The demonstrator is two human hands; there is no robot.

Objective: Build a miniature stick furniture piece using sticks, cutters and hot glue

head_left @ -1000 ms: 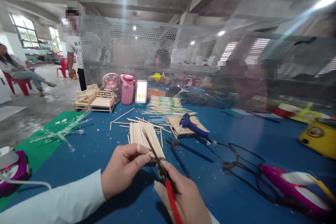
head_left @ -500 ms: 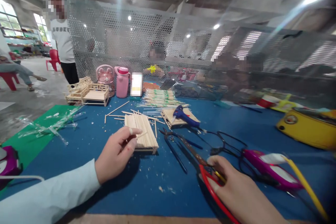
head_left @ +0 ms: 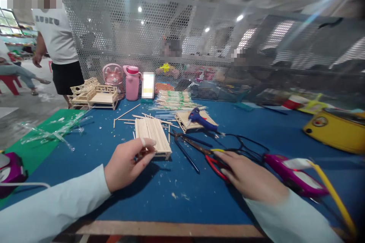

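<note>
Rightward and down from over the sticks, the red-handled metal scissors (head_left: 207, 152) had come to the blue-handled pliers (head_left: 186, 155), my right hand (head_left: 251, 176) loosely curled around the grips. My left hand (head_left: 127, 165) was half-closed at the pale wooden-stick platform (head_left: 155, 133); whether it pinched anything, I couldn't tell. Light and stiff, probably fragile at the joints, the platform seemed best held by its long sides.

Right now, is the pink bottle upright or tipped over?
Upright: the pink bottle stands on its base, its red lid uppermost.
</note>
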